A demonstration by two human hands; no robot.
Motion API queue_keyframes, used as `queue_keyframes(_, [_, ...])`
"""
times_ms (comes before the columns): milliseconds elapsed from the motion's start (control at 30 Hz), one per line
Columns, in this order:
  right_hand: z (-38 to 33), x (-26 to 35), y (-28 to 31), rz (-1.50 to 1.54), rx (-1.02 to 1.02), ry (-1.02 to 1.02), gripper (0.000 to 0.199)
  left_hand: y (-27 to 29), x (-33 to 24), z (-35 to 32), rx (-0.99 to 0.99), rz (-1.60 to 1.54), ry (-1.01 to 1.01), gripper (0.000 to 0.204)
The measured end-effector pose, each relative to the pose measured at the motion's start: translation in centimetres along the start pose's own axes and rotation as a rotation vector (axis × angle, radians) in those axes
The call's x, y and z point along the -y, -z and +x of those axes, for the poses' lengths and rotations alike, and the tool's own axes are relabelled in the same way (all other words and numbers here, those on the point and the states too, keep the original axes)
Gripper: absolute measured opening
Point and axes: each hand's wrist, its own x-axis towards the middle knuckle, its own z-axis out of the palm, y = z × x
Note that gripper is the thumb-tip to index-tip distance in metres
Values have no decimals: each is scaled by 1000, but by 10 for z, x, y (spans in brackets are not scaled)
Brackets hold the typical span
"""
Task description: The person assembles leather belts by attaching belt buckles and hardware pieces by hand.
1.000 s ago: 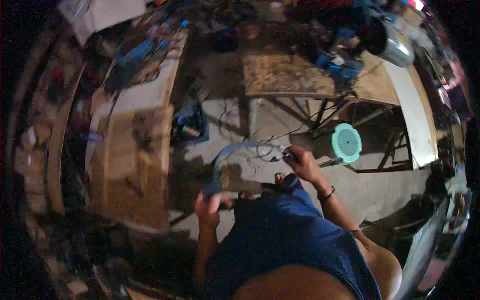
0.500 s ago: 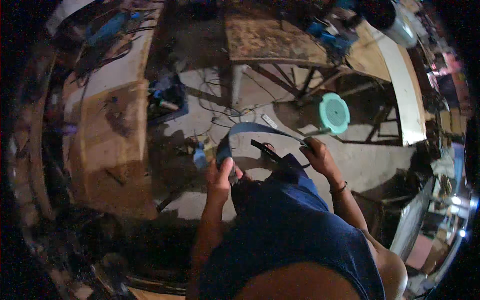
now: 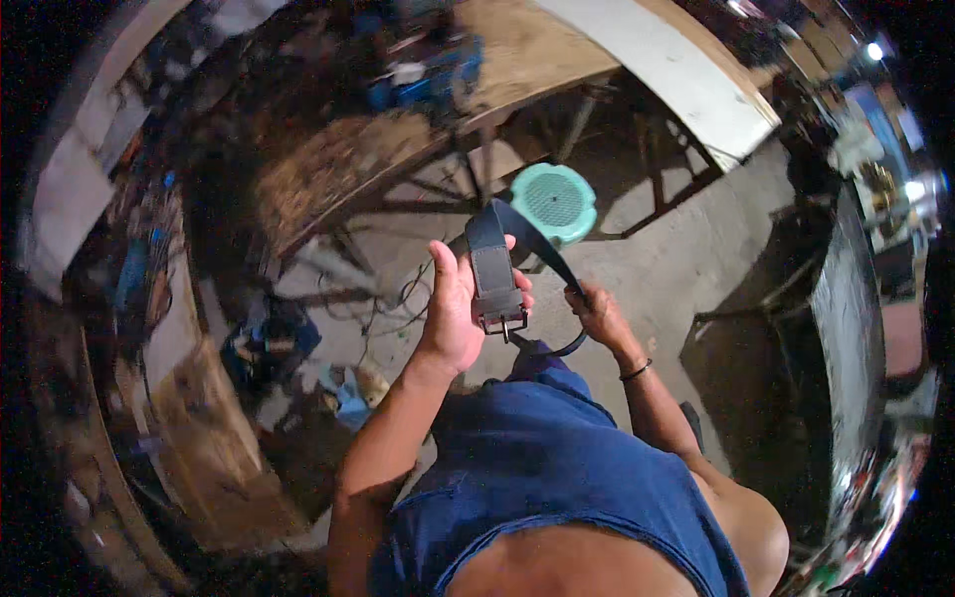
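Observation:
A dark leather belt (image 3: 489, 264) hangs in a loop between my two hands, in front of my blue shirt. My left hand (image 3: 453, 316) is turned palm up, thumb pointing away from the strap. Across its palm lies the belt's end with the metal buckle (image 3: 504, 326), and the fingertips curl round the far edge of the strap. My right hand (image 3: 603, 314), fingers closed, grips the strap further along. From that grip a length of belt curves down and back toward the buckle.
A green round stool (image 3: 553, 203) stands on the concrete floor beyond my hands. Behind it is a wooden workbench (image 3: 338, 164) bearing blue tools (image 3: 428, 80). A wooden board (image 3: 214, 443) runs along the left; a grey sheet panel (image 3: 851, 308) stands at the right. Cables (image 3: 393, 308) trail on the floor.
My view has swung to the right. The left hand has risen and turned palm up, bringing the buckle end into sight. Both hands are nearer each other, the belt still held between them.

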Motion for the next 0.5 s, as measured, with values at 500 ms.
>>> queue_keyframes(500, [-44,-122,205,613,-750,-197,29,-237,161,222,574,275,429,98])
